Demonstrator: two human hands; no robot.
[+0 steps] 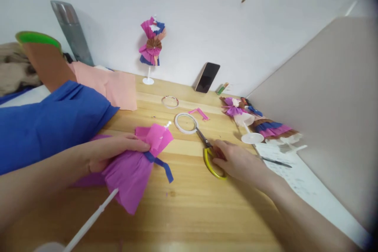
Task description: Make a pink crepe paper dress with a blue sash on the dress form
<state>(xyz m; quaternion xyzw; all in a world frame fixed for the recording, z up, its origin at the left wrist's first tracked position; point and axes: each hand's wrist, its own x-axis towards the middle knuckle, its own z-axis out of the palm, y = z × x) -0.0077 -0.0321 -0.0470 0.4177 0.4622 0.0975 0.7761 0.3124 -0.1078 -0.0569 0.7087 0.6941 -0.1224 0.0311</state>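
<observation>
My left hand point(118, 149) is closed round the waist of a miniature dress form point(159, 138) wearing pink and purple crepe paper. It leans over the table, its white stand rod point(94, 217) slanting to the lower left. A blue paper strip point(162, 165) circles the waist, one end hanging loose. My right hand point(243, 161) grips scissors point(210, 159) with yellow handles, low over the tabletop. Their dark blades point at a roll of white tape point(177, 125) and appear to reach its rim. Part of the purple paper is hidden behind my left hand.
Blue crepe paper point(59, 120) and peach paper point(118, 86) lie left. A finished dress form point(150, 47) stands by the wall, with a phone point(208, 77) nearby. Pink scraps point(202, 113) and a clear ring point(170, 102) lie mid-table. More dressed forms point(273, 128) lie right, near a pen point(276, 162).
</observation>
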